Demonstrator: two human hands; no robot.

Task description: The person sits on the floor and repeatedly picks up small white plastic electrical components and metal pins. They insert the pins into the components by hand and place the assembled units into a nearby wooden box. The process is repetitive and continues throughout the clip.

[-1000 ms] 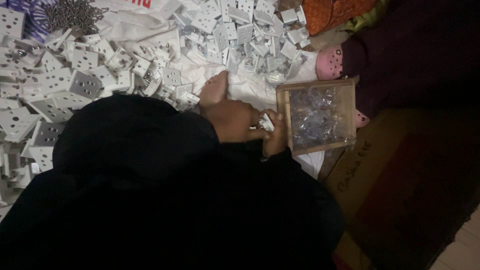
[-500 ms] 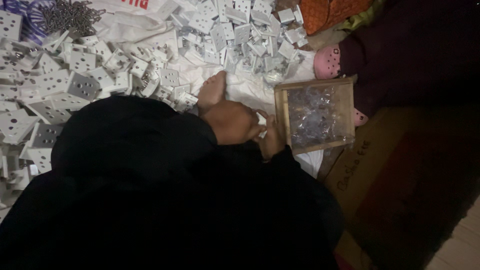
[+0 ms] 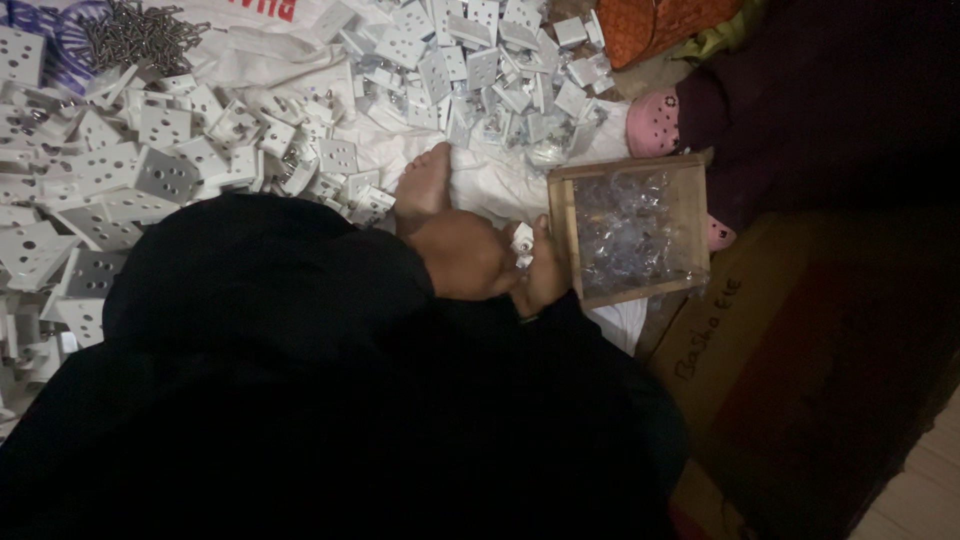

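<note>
Little has shifted since the earlier frame: the left hand (image 3: 465,255) and right hand (image 3: 545,270) stay together, fingers pinching a small white socket part (image 3: 522,240) beside the wooden tray (image 3: 560,225). Fitting looks underway; steady alignment seems needed.

Both hands (image 3: 500,262) on small white part (image 3: 522,243)

Head view, steeply downward, close

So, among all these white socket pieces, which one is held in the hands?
The small white piece, pinched between the left hand and right hand, beside the wooden box. All the others lie loose on the white cloth.
</note>
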